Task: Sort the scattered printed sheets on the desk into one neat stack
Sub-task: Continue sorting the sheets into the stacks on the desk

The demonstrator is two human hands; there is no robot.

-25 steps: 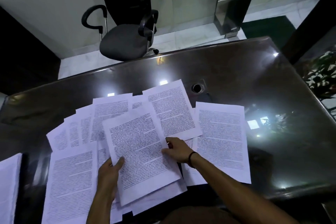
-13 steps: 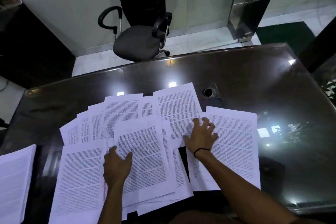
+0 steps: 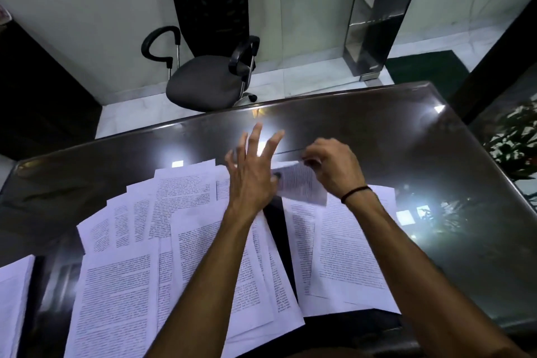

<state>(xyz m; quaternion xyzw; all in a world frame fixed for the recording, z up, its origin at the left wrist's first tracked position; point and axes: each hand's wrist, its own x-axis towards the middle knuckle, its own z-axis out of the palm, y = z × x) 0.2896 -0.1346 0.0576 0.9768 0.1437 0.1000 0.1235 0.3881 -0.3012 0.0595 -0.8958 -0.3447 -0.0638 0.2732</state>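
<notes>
Both hands [image 3: 293, 171] on one lifted, somewhat blurred sheet [image 3: 300, 184].

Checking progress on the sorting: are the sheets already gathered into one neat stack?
No, the printed sheets lie fanned and overlapping across the desk.

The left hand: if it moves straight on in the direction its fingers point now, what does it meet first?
The left hand points away across the bare dark desk. The way looks free up to the desk's far edge; beyond that stands the office chair, though depth is uncertain.
</notes>
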